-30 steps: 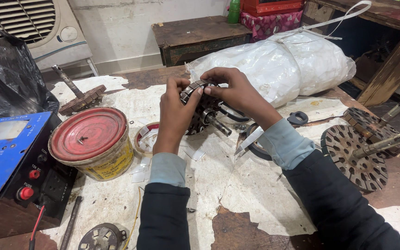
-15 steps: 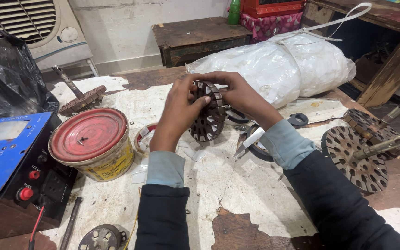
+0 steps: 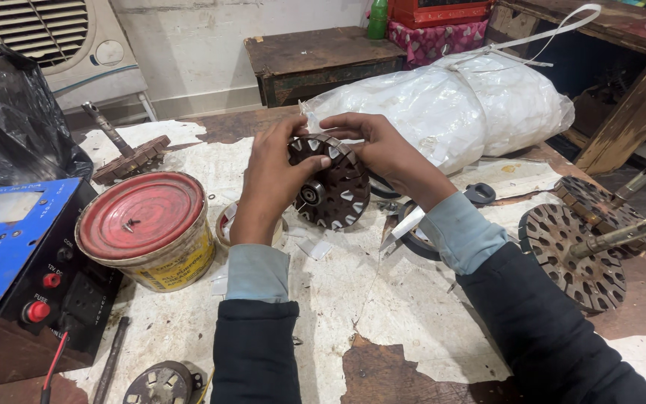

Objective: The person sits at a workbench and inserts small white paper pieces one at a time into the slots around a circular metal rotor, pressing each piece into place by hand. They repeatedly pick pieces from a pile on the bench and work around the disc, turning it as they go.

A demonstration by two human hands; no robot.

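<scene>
Bare bench [image 3: 383, 314] open between both forearms. Left blocked by red-lidded tin [image 3: 147, 228] and blue box [image 3: 16, 254]; right by slotted discs [image 3: 581, 254]; white sack [image 3: 457, 105] behind.

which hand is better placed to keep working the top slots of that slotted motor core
Right, probably. The right hand has its fingertips curled over the top rim of the slotted motor core. The left hand grips the core's left side and seems to be steadying it above the table.
</scene>
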